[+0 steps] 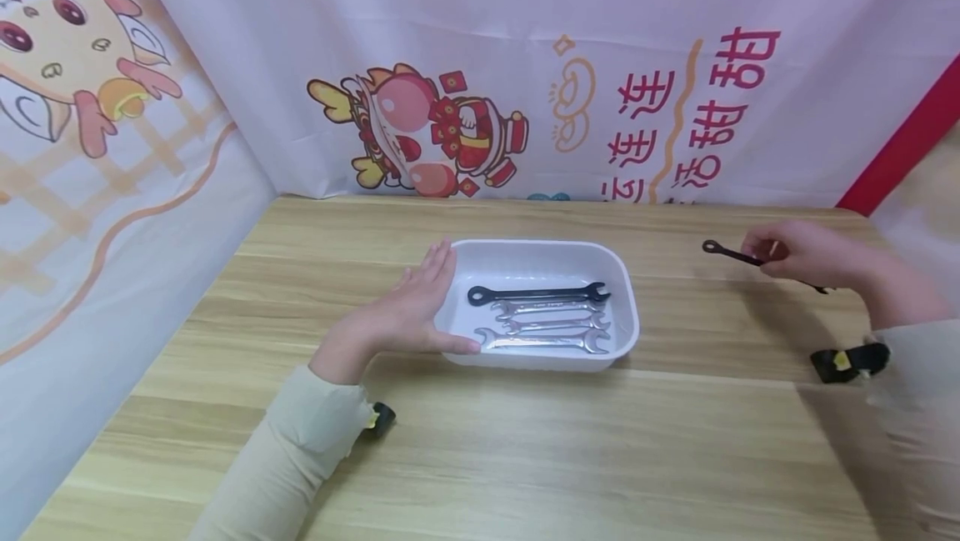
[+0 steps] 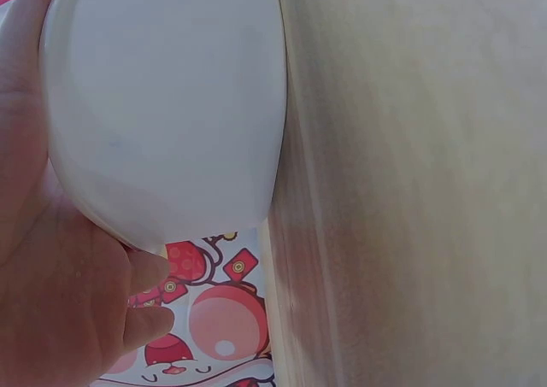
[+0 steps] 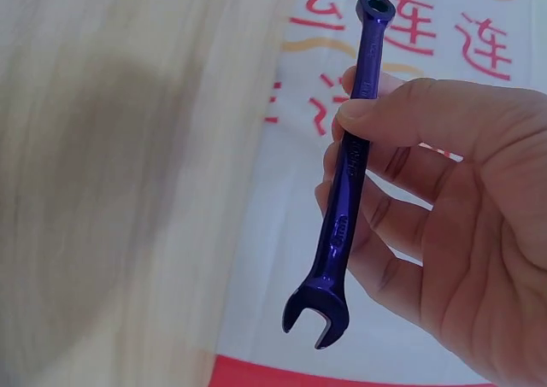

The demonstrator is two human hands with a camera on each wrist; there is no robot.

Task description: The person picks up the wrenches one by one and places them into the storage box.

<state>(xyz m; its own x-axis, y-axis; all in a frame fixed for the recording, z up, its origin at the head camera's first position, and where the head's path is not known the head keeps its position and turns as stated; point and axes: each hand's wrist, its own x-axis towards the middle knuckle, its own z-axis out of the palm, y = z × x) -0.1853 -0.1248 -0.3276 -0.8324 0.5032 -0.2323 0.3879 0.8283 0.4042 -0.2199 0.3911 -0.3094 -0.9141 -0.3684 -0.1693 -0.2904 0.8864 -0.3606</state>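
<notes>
A white plastic tray (image 1: 542,362) stands on the table. Inside lie a black combination wrench (image 1: 536,295) and several silver open-end wrenches (image 1: 543,343), roughly parallel. My left hand (image 1: 408,308) rests on the tray's left end, thumb at the near rim and fingers extended toward the far corner. In the left wrist view, the tray's outer wall (image 2: 171,114) is beside that hand (image 2: 60,284). Off to the tray's right, above the table, my right hand (image 1: 813,253) pinches a dark combination wrench (image 3: 342,190) between thumb and fingers; it looks purple in the right wrist view, open jaw downward.
The wooden table (image 1: 525,458) runs back to a white printed cloth (image 1: 480,16) with cartoon figures and red characters. Another printed cloth (image 1: 97,216) hangs along the left side. A black wrist device (image 1: 847,362) sits by each sleeve.
</notes>
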